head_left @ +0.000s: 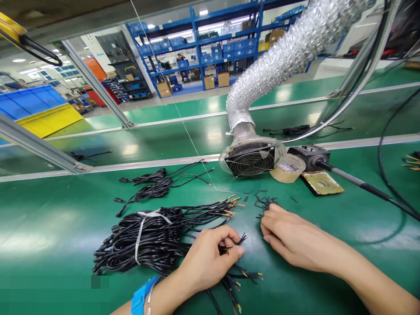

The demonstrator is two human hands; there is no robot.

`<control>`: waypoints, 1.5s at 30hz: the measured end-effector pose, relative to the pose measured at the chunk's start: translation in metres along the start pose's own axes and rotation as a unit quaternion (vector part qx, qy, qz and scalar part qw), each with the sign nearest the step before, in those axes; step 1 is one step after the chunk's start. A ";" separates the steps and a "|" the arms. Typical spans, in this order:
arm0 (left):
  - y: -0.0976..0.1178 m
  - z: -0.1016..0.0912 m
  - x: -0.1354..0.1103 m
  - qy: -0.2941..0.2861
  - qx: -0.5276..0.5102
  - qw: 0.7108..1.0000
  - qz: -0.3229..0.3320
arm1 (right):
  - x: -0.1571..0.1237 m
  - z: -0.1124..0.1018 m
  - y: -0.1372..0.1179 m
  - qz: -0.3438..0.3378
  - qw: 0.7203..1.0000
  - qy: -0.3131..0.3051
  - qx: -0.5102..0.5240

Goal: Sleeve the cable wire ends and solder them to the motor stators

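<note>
My left hand [213, 253], with a blue band [143, 295] at its wrist, is closed around the end of a black cable, whose thin dark tips [243, 239] stick out past the fingers. That cable comes from a big bundle of black cables [141, 238] tied with a white strap, on the left. Other stripped cable ends [232, 204] with red and yellow wires fan out behind and in front of this hand. My right hand [288, 238] has its fingers bunched together at a small pile of short black tubing pieces [266, 202]; what lies between its fingertips is hidden.
A round fume extractor hood [251, 159] on a silver duct [278, 65] hangs behind my hands. A tape roll [288, 167], a soldering iron [357, 183] in its stand and a yellow sponge [323, 182] are at right. Two coiled cables [157, 188] lie behind the bundle.
</note>
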State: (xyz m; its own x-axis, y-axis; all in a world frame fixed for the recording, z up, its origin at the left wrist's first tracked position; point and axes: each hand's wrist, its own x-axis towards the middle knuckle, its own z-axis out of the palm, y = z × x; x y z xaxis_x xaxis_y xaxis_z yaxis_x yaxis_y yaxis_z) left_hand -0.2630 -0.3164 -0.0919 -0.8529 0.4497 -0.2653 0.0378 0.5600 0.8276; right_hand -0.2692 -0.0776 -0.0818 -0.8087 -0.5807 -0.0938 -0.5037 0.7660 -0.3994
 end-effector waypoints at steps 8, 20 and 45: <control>0.001 -0.001 0.000 -0.010 -0.002 1.000 0.026 | 0.003 -0.006 -0.011 -0.042 0.972 0.067 0.222; -0.001 -0.001 0.000 -0.011 0.004 1.000 0.025 | 0.007 0.008 -0.010 -0.069 0.948 0.136 0.280; -0.001 -0.008 0.000 -0.014 -0.002 1.000 0.024 | 0.010 -0.009 0.021 -0.060 0.983 0.101 0.142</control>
State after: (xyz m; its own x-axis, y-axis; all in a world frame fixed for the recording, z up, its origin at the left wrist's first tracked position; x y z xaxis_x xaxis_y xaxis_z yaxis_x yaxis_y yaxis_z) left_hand -0.2668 -0.3221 -0.0887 -0.8352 0.4956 -0.2383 0.0773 0.5348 0.8415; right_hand -0.2908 -0.0653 -0.0827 -0.8071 -0.5732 0.1416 -0.5174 0.5710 -0.6374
